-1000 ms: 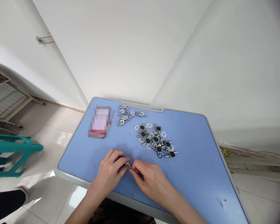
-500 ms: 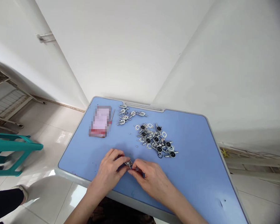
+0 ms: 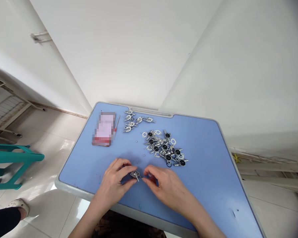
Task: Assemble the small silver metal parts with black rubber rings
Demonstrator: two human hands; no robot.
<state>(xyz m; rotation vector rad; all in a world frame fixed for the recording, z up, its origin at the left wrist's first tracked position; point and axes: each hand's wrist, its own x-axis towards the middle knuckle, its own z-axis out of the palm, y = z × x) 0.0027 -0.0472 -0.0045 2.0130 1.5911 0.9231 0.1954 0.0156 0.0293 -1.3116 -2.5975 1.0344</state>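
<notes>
My left hand [image 3: 116, 175] pinches a small metal valve [image 3: 135, 174] between thumb and fingertips. The valve has an oval flange with two holes, and a thin metal stem points down toward me. Just right of it, my right hand [image 3: 161, 180] is curled round a small tool with a clear reddish handle [image 3: 150, 175], mostly hidden by the fingers. A little gap separates the right fingertips from the valve. Beyond the hands lies a pile of similar valves [image 3: 164, 147] with black round discs, mixed with flat oval gasket plates [image 3: 173, 141] and dark rings [image 3: 169, 164].
A smaller group of valves [image 3: 131, 124] lies at the back of the blue table [image 3: 203, 185]. Left of it are a thin red-handled screwdriver [image 3: 116, 124] and a blurred-out flat item [image 3: 104, 129]. A green stool [image 3: 17, 162] and a person's foot [image 3: 21, 206] are at left.
My right hand has drawn slightly right, away from the valve, uncovering more of it. The left hand keeps its hold. The whole view has shifted a little.
</notes>
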